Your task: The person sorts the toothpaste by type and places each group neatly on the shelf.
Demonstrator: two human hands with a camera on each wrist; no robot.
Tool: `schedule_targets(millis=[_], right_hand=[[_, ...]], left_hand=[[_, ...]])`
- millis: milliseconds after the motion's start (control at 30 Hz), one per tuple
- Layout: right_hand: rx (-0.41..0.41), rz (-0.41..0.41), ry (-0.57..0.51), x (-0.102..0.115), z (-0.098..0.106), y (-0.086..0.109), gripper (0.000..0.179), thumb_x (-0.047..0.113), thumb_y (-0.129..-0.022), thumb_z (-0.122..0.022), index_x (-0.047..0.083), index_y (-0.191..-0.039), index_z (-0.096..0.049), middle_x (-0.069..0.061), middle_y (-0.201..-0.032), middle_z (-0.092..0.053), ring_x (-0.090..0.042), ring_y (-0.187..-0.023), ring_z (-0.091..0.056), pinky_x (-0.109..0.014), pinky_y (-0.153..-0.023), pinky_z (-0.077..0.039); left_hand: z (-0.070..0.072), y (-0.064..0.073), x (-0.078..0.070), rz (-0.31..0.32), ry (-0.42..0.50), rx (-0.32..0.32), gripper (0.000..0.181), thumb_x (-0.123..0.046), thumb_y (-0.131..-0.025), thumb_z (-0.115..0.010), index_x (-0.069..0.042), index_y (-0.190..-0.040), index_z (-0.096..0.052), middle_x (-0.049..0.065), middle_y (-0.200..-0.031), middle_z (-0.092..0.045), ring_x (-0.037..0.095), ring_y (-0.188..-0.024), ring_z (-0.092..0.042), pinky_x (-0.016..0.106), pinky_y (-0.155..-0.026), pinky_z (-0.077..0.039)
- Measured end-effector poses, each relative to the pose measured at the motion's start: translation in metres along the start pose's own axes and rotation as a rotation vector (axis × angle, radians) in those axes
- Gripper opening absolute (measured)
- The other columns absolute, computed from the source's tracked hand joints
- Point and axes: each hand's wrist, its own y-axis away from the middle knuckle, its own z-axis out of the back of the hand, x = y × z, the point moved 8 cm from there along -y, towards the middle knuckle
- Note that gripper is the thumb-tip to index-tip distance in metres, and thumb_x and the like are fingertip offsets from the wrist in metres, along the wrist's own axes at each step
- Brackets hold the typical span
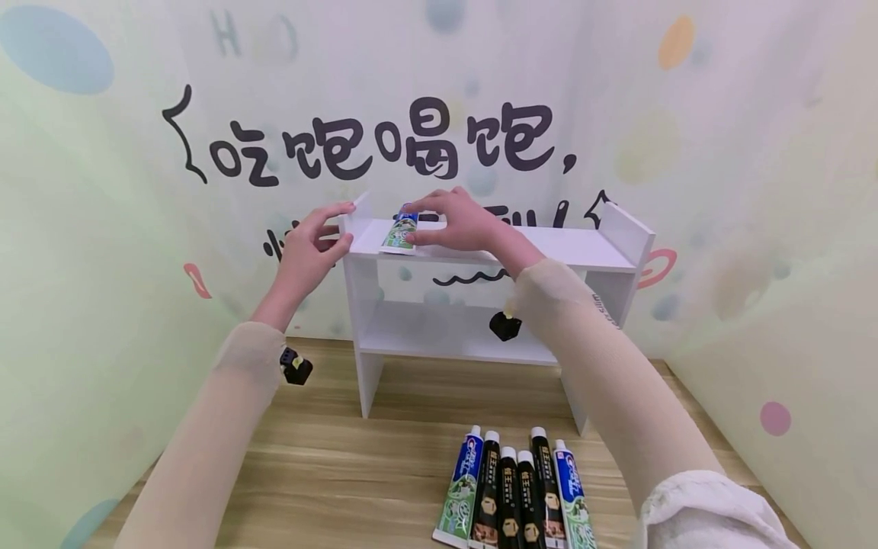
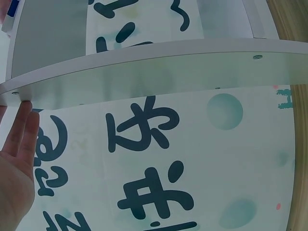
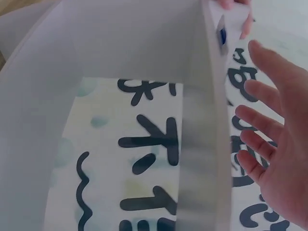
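A blue-and-green toothpaste tube point(image 1: 401, 231) lies at the left end of the top board of a white shelf unit point(image 1: 549, 245). My right hand point(image 1: 459, 221) is over the board, with thumb and fingers spread at the tube's right side. In the right wrist view my right hand point(image 3: 281, 130) has its fingers apart, and the tube's blue part point(image 3: 223, 36) shows beyond them. My left hand point(image 1: 312, 244) holds the unit's left side panel point(image 1: 353, 221), its thumb at the front edge. Two of its fingers point(image 2: 28, 127) press the outer face in the left wrist view.
On the wooden table point(image 1: 309, 473), in front of the unit, a row of toothpaste tubes lies side by side: several black tubes point(image 1: 508, 503) between two blue-and-green ones point(image 1: 461, 488). A patterned wall point(image 1: 411, 61) with black lettering rises behind the unit. The unit's lower board point(image 1: 439, 335) is below.
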Motion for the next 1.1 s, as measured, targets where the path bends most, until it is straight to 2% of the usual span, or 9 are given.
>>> schedule_targets(millis=[200, 367, 533, 733, 933, 1100], right_hand=[[-0.072, 0.025, -0.008, 0.012, 0.014, 0.024, 0.053, 0.049, -0.090, -0.066, 0.029, -0.139, -0.057, 0.000, -0.147, -0.053, -0.024, -0.126, -0.039, -0.045, -0.105, -0.040], [-0.116, 0.058, 0.028, 0.014, 0.015, 0.051, 0.053, 0.048, -0.091, -0.065, 0.027, -0.139, -0.057, 0.001, -0.145, -0.055, -0.024, -0.127, -0.042, -0.045, -0.108, -0.039], [-0.148, 0.082, 0.032, 0.013, 0.009, 0.082, 0.049, 0.045, -0.092, -0.065, 0.026, -0.137, -0.059, 0.000, -0.140, -0.060, -0.023, -0.122, -0.045, -0.044, -0.105, -0.040], [-0.164, 0.099, 0.067, 0.013, 0.000, 0.120, 0.046, 0.042, -0.093, -0.065, 0.024, -0.135, -0.060, 0.002, -0.138, -0.061, -0.022, -0.124, -0.049, -0.044, -0.105, -0.042], [-0.148, 0.121, 0.106, 0.011, -0.013, 0.153, 0.047, 0.042, -0.093, -0.065, 0.023, -0.135, -0.060, 0.002, -0.135, -0.063, -0.022, -0.124, -0.051, -0.046, -0.105, -0.045], [-0.117, 0.109, 0.132, -0.002, -0.029, 0.177, 0.049, 0.042, -0.091, -0.067, 0.022, -0.136, -0.060, 0.001, -0.132, -0.065, -0.024, -0.124, -0.054, -0.048, -0.104, -0.045]], left_hand=[[-0.001, 0.000, -0.002, -0.017, 0.004, 0.000, 0.041, -0.015, -0.095, -0.062, -0.024, -0.136, -0.059, -0.001, -0.146, -0.054, 0.031, -0.120, -0.064, 0.045, -0.098, -0.056], [-0.002, 0.000, -0.001, -0.015, 0.006, 0.001, 0.041, -0.015, -0.095, -0.062, -0.024, -0.135, -0.059, -0.001, -0.146, -0.054, 0.031, -0.120, -0.064, 0.046, -0.099, -0.055], [-0.001, 0.000, 0.000, -0.005, 0.004, -0.002, 0.041, -0.015, -0.096, -0.062, -0.025, -0.136, -0.059, 0.000, -0.146, -0.055, 0.031, -0.120, -0.064, 0.046, -0.099, -0.055], [0.001, 0.000, -0.001, -0.010, 0.003, -0.007, 0.042, -0.014, -0.095, -0.062, -0.024, -0.136, -0.059, 0.000, -0.146, -0.055, 0.031, -0.120, -0.064, 0.043, -0.099, -0.055], [0.003, 0.001, -0.001, -0.014, -0.005, -0.019, 0.042, -0.013, -0.095, -0.062, -0.023, -0.136, -0.059, 0.001, -0.145, -0.056, 0.031, -0.118, -0.065, 0.034, -0.096, -0.057], [0.001, 0.000, -0.002, -0.017, 0.002, -0.010, 0.042, -0.013, -0.095, -0.062, -0.022, -0.136, -0.059, 0.001, -0.145, -0.056, 0.030, -0.117, -0.065, 0.027, -0.094, -0.057]])
